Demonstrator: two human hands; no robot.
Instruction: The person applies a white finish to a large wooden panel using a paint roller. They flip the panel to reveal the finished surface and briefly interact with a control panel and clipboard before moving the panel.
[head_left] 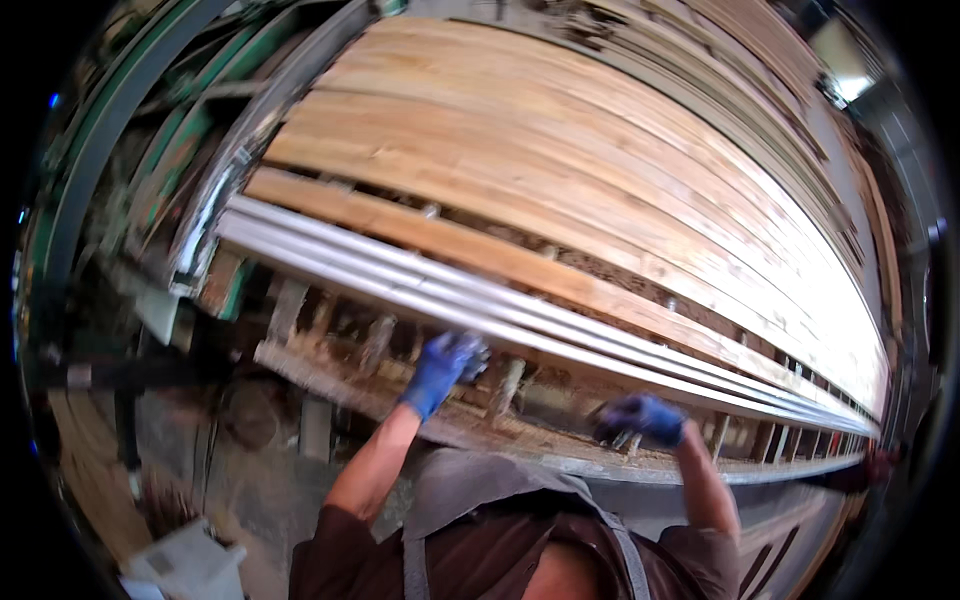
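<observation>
My left hand (445, 372), in a blue glove with dark grey fingertips, is beside the near edge of the pale grooved rails (400, 280). Its fingers are blurred, and I cannot tell whether they touch the rail. Farther right, my right hand (643, 418), gloved the same way, is over the gap between the rails and the front ledge (570, 465). Motion smears its fingers; nothing clearly shows in them. Beyond the rails lies a single narrow wooden board (420, 228), separated by a dark gap from a wide layer of side-by-side boards (480, 120).
Short upright posts (507, 388) stand under the rails, with sawdust-like debris around them. A metal-edged frame (215, 215) bounds the boards' left end, with green machinery (180, 165) beyond. More long boards (720, 95) lie at the far side. A pale container (185, 565) sits lower left.
</observation>
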